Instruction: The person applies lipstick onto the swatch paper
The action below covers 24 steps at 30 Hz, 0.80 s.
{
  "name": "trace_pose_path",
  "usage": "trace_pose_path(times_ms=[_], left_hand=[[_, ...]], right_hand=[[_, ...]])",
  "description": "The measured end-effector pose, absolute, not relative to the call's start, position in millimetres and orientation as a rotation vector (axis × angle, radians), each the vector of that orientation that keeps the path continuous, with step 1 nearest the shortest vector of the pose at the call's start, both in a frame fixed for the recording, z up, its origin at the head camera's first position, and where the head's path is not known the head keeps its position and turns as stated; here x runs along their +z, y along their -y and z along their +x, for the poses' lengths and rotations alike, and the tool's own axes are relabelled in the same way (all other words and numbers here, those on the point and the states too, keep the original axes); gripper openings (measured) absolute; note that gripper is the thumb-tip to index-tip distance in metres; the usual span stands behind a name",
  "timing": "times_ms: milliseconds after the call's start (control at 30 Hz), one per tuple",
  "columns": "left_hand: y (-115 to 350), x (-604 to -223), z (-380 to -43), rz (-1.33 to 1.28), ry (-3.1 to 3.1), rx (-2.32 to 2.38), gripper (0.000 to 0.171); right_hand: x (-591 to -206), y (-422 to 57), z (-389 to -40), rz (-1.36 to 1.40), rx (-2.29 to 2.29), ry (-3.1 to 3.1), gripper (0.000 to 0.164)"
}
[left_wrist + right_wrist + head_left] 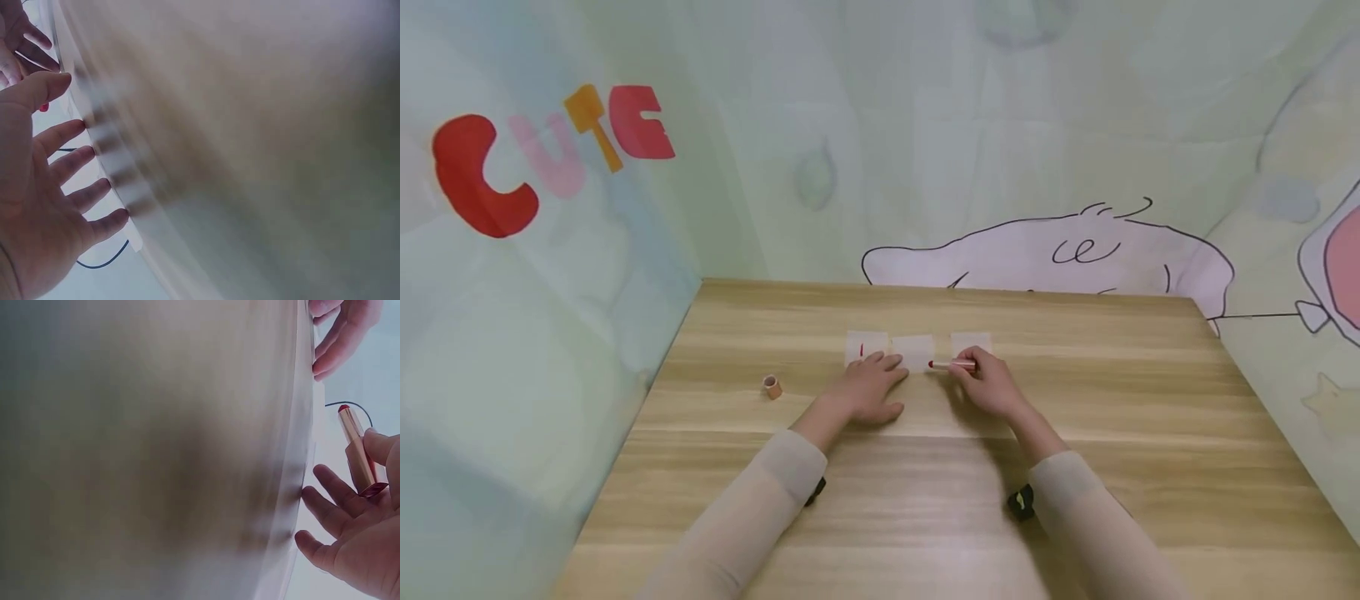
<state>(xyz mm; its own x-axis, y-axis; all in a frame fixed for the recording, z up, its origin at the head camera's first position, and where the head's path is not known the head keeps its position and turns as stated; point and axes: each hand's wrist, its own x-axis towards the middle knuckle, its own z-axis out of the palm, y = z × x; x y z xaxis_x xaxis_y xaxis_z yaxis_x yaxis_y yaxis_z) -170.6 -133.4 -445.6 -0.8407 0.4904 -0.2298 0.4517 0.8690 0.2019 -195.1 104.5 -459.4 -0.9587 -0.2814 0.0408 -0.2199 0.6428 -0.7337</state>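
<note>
My right hand (988, 385) holds a lipstick (946, 364) sideways, its red tip pointing left at the right edge of the middle white paper square (913, 350). The right wrist view shows the gold-coloured lipstick tube (358, 456) pinched at the thumb, other fingertips touching the tabletop. With fingers spread, my left hand (867, 392) rests flat at the lower edges of the left paper square (854, 343) and the middle one. A short red stroke marks the left square. The right paper square (970, 340) lies partly behind my right hand.
A lipstick cap (772, 386) stands on the wooden table (715, 417), left of my left hand. Dark wrist devices show under both sleeves, the right one (1021, 502) more plainly. Printed cloth walls (775, 167) border the table behind and at the sides.
</note>
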Motion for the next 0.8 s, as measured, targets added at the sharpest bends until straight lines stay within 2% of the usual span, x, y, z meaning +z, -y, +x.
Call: trace_pose_path(times_ms=[300, 600, 800], left_hand=[[131.3, -443.9, -148.3, 0.72, -2.778, 0.222, 0.062], [134.0, -445.1, -143.5, 0.749, -2.798, 0.236, 0.06], [136.9, -440.1, -149.1, 0.823, -2.856, 0.262, 0.056]], right_hand=[[-458.8, -107.4, -170.1, -0.439, -1.262, -2.792, 0.02], [-459.0, -109.4, -167.1, -0.43, -1.26, -2.775, 0.022], [-439.5, -110.3, -172.8, -0.454, -1.245, -2.776, 0.025]])
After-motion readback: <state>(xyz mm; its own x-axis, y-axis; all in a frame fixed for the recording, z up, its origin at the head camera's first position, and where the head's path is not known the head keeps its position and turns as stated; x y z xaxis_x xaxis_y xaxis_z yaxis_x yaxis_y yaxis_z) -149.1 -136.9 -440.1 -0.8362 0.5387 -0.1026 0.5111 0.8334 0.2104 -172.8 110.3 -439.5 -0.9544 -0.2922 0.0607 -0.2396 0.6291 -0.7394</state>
